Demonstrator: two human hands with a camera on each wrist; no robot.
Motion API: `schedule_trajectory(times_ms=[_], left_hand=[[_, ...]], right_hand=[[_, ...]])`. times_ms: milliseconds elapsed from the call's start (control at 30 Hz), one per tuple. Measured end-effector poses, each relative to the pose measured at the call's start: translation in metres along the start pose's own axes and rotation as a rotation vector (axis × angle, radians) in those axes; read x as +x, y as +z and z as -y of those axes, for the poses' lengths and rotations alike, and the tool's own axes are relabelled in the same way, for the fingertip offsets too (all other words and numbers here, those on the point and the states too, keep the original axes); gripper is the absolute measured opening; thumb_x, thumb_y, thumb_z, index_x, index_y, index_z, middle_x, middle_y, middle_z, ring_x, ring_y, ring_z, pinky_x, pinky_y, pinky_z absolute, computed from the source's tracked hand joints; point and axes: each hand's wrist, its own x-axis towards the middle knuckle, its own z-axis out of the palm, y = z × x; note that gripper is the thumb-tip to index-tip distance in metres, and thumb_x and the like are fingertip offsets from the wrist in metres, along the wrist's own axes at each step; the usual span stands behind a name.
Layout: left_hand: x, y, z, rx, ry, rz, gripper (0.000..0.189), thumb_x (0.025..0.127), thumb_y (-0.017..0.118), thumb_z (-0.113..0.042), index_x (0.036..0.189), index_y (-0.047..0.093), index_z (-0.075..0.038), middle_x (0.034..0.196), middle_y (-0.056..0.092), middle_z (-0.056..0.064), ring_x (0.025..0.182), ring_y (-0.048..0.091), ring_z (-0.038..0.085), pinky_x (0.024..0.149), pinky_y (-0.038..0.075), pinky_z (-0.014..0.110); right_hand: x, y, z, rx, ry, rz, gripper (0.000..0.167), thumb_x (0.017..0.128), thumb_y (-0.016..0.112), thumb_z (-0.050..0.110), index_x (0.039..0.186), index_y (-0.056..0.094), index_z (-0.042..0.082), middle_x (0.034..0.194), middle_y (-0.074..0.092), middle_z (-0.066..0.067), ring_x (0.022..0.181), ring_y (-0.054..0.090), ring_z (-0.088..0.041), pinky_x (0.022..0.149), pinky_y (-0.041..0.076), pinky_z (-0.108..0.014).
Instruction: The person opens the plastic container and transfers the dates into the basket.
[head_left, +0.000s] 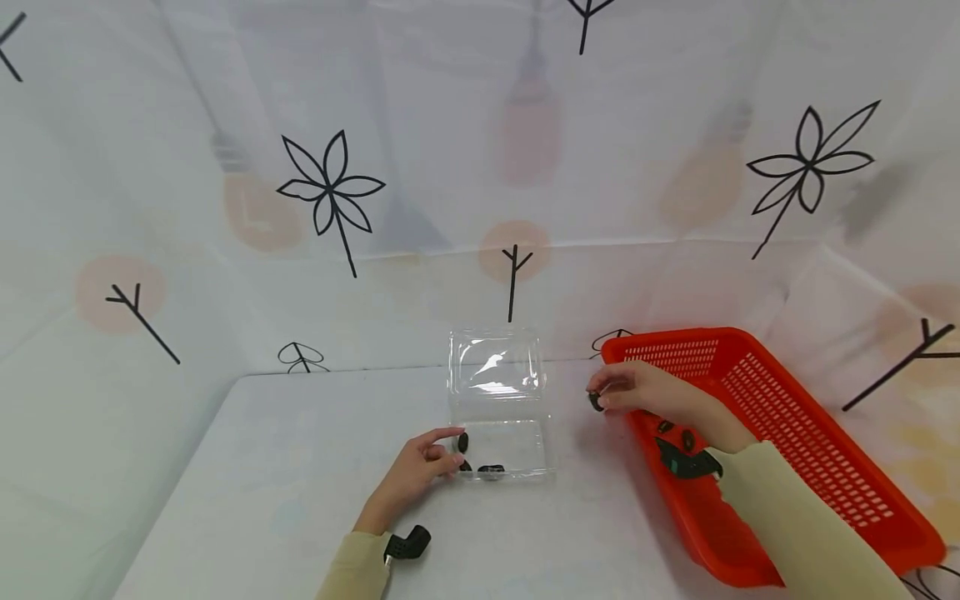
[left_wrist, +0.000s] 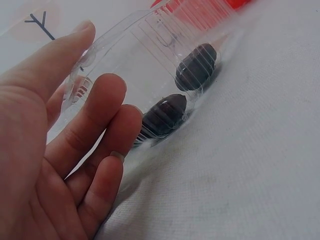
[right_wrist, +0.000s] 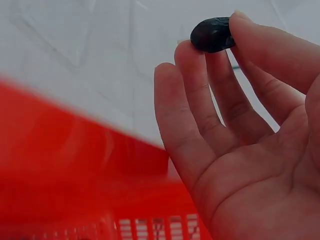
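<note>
A clear plastic clamshell box (head_left: 517,446) stands with its lid (head_left: 495,367) raised at the back. Dark oval date-like fruits (left_wrist: 196,67) lie inside along its left and front sides. My left hand (head_left: 423,462) grips the box's left edge between thumb and forefinger, while the other fingers curl loosely outside the wall. Another dark, glossy date-like fruit (right_wrist: 212,35) is pinched between the thumb and fingertips of my right hand (head_left: 667,396). That hand is at the left rim of a red plastic basket (head_left: 810,442), right of the box.
A few more dark fruits (head_left: 687,439) are visible in the basket, partly hidden by my right forearm. White cloth covers the table (head_left: 300,467), and a patterned curtain (head_left: 450,167) hangs behind it. Cables (head_left: 930,579) lie at the lower right.
</note>
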Motion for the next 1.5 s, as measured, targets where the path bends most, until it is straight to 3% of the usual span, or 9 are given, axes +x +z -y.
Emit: schedule_trajectory(times_ms=[300, 433, 633, 933, 1200, 1500], left_hand=[[-0.012, -0.001, -0.032, -0.019, 0.009, 0.017, 0.049, 0.092, 0.073, -0.013, 0.136, 0.058, -0.002, 0.076, 0.063, 0.02, 0.068, 0.051, 0.014, 0.064, 0.035, 0.024], [-0.014, -0.001, -0.035, -0.022, 0.005, 0.017, 0.049, 0.092, 0.073, -0.014, 0.137, 0.058, -0.003, 0.077, 0.063, 0.022, 0.07, 0.053, 0.017, 0.064, 0.036, 0.024], [-0.011, -0.001, -0.031, -0.019, -0.008, 0.021, 0.049, 0.091, 0.073, -0.016, 0.137, 0.058, -0.005, 0.078, 0.064, 0.021, 0.071, 0.053, 0.017, 0.065, 0.036, 0.024], [-0.011, 0.0, -0.03, -0.021, 0.008, 0.007, 0.048, 0.091, 0.074, -0.014, 0.136, 0.059, -0.005, 0.075, 0.064, 0.016, 0.069, 0.051, 0.016, 0.065, 0.036, 0.024], [-0.01, -0.001, -0.028, -0.039, 0.011, 0.005, 0.048, 0.091, 0.074, -0.013, 0.136, 0.059, -0.004, 0.074, 0.064, 0.014, 0.07, 0.053, 0.018, 0.066, 0.037, 0.024], [-0.011, -0.003, -0.028, -0.025, 0.0, 0.023, 0.049, 0.092, 0.073, -0.014, 0.137, 0.057, -0.003, 0.076, 0.063, 0.017, 0.071, 0.053, 0.019, 0.067, 0.037, 0.025]], right_hand=[[-0.041, -0.03, -0.023, 0.013, 0.02, -0.057, 0.028, 0.097, 0.065, 0.013, 0.12, 0.062, -0.004, 0.113, 0.063, -0.02, 0.099, 0.065, -0.032, 0.085, 0.055, -0.038], [-0.057, -0.038, -0.036, -0.01, 0.05, -0.058, 0.03, 0.098, 0.063, 0.014, 0.121, 0.06, -0.006, 0.112, 0.064, -0.022, 0.099, 0.065, -0.035, 0.083, 0.055, -0.038], [-0.074, -0.046, -0.063, -0.032, 0.084, -0.065, 0.032, 0.098, 0.063, 0.014, 0.123, 0.06, -0.006, 0.113, 0.065, -0.02, 0.097, 0.064, -0.028, 0.082, 0.054, -0.037], [-0.079, -0.049, -0.086, -0.038, 0.115, -0.107, 0.037, 0.097, 0.064, 0.015, 0.125, 0.059, -0.009, 0.119, 0.063, -0.024, 0.098, 0.064, -0.025, 0.082, 0.053, -0.035], [-0.081, -0.049, -0.089, -0.068, 0.203, -0.161, 0.04, 0.095, 0.068, 0.02, 0.126, 0.061, -0.005, 0.121, 0.063, -0.019, 0.104, 0.061, -0.027, 0.084, 0.051, -0.036], [-0.082, -0.051, -0.086, -0.06, 0.205, -0.185, 0.047, 0.098, 0.065, 0.025, 0.134, 0.057, -0.004, 0.126, 0.063, -0.021, 0.108, 0.062, -0.028, 0.086, 0.051, -0.035]])
